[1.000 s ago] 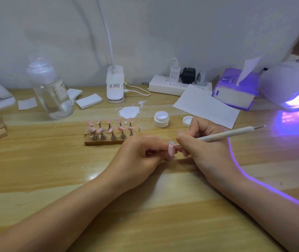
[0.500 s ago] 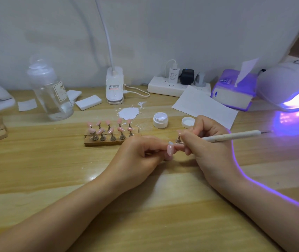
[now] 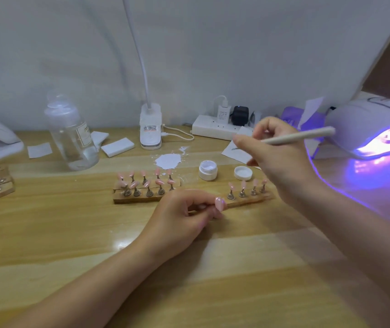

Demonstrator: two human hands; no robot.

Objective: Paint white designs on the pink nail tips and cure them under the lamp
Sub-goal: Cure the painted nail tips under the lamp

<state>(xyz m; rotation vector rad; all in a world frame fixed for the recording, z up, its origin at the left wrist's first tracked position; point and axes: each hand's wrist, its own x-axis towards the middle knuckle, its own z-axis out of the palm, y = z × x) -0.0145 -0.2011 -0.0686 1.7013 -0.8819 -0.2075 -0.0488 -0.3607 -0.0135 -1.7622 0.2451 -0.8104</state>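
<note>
Two hands are working: the left hand (image 3: 184,210) is pinching a pink nail tip (image 3: 220,204) steady, the right hand (image 3: 277,157) is gripping the brush (image 3: 300,136), probably for more paint

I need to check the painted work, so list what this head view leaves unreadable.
- Design on the pink nail tip pinched by the left hand: too small.
- Tip of the brush gripped by the right hand: motion blur and fingers hide it.
- Inside of the lit curing lamp: glare, and the right edge cuts it off.
- Label on the clear bottle: blurred.
</note>
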